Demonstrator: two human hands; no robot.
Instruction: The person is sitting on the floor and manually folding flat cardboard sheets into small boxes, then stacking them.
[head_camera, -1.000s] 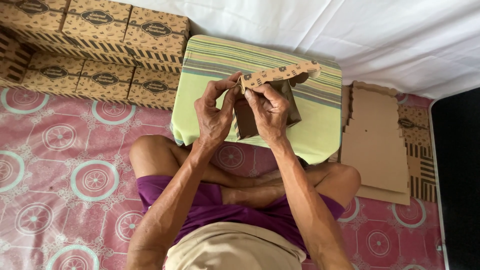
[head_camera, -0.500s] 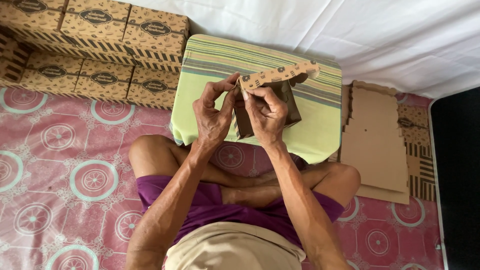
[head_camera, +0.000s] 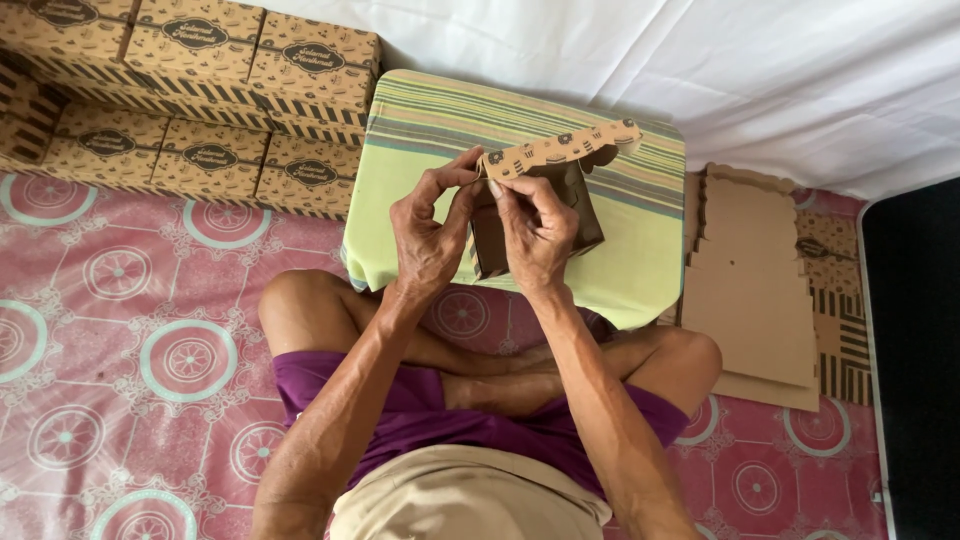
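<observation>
Both my hands hold a partly folded brown cardboard box (head_camera: 585, 215) above a green striped cushion (head_camera: 440, 140). My left hand (head_camera: 428, 235) pinches the left end of the box's patterned flap (head_camera: 565, 150). My right hand (head_camera: 535, 235) grips the box's front wall, with the thumb and fingers at the same corner. The flap stands up and stretches off to the right. Much of the box's body is hidden behind my hands.
Several finished patterned boxes (head_camera: 205, 90) are stacked at the back left. A pile of flat cardboard blanks (head_camera: 755, 285) lies on the right. A white cloth (head_camera: 700, 70) hangs behind, a dark object (head_camera: 915, 360) stands far right, and my crossed legs rest on a pink patterned mat (head_camera: 120, 340).
Hardly anything differs: my fingers have shifted slightly at the flap's left corner, and the box stays in the same place above the cushion.
</observation>
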